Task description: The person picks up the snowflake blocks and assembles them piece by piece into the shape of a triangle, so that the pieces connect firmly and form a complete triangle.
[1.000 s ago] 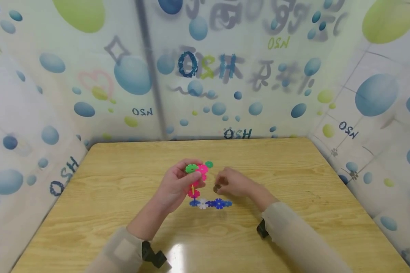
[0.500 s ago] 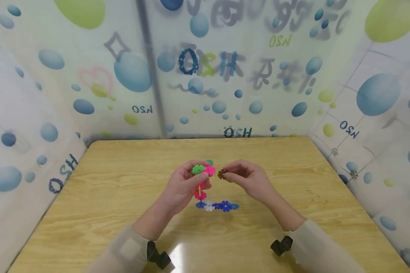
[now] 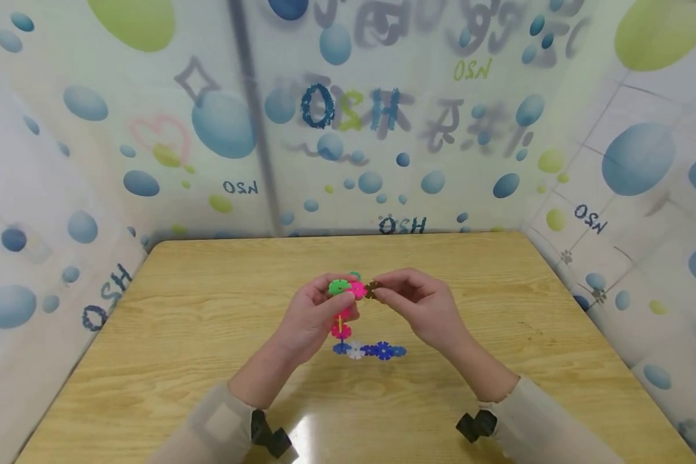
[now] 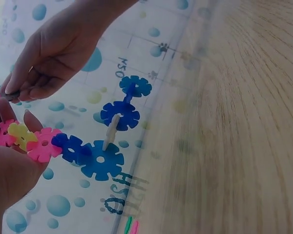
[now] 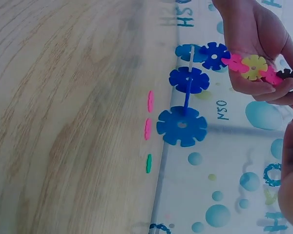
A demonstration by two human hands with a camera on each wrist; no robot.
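My left hand (image 3: 306,320) grips a chain of interlocking plastic snowflake discs between thumb and fingers. A green disc (image 3: 339,287) and a pink disc (image 3: 357,290) show at its top by the thumb. Below the hand, pink and yellow discs (image 4: 22,136) lead to a row of blue discs (image 3: 385,350) with one white disc (image 3: 356,350), which juts to the right. With thumb and fingertips, my right hand (image 3: 428,307) pinches a brown snowflake disc (image 3: 372,290), its edge right at the pink disc. Fingers partly cover the brown disc.
Loose discs lie on the wooden table (image 3: 209,290) beyond the chain: pink discs (image 5: 148,129) and a green disc (image 5: 148,164) in the right wrist view. Behind the table's far edge stands a bubble-patterned curtain (image 3: 441,161), with similar walls at both sides.
My right hand has risen from near the table with the brown disc and brought it left against the pink disc. The left hand has shifted slightly right with the chain.
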